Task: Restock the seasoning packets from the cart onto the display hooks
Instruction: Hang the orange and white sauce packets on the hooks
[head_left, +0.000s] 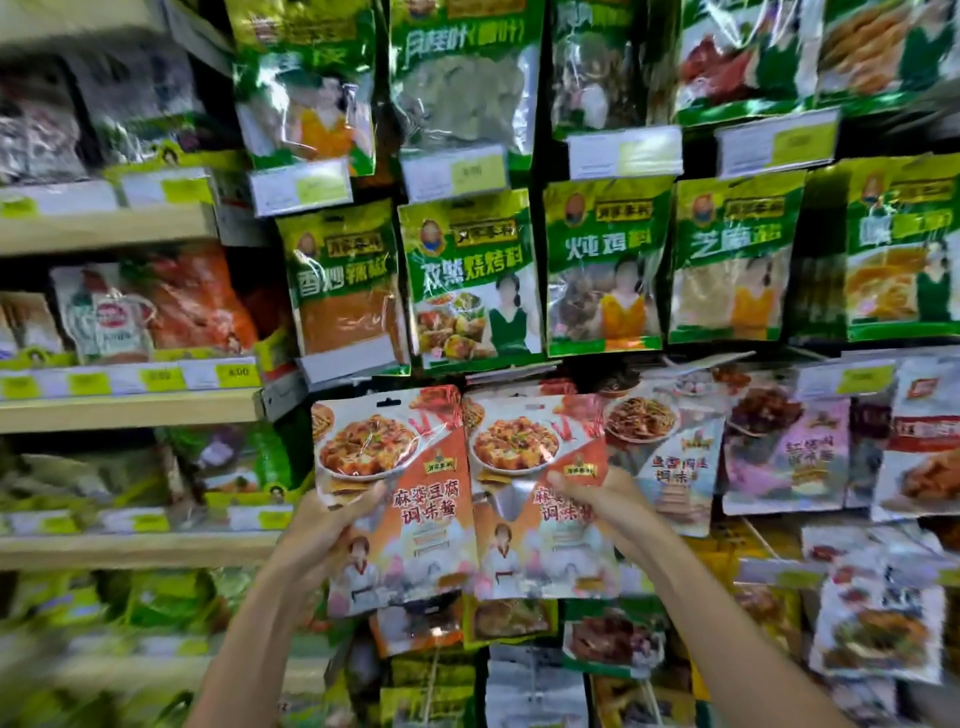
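Seasoning packets: two matching orange mapo tofu ones, centre frame, side by side with edges touching, held up against the hanging display. Left packet (410, 467) is pinched at its left edge by the left hand (324, 530), thumb on front, fingers curled behind. Right packet (524, 551) is gripped at its right edge by the right hand (608, 499), thumb across the front. Can't tell if either is on a hook. Green packets (470, 275) hang directly above. Wooden shelves (130, 410) at frame left, blurred.
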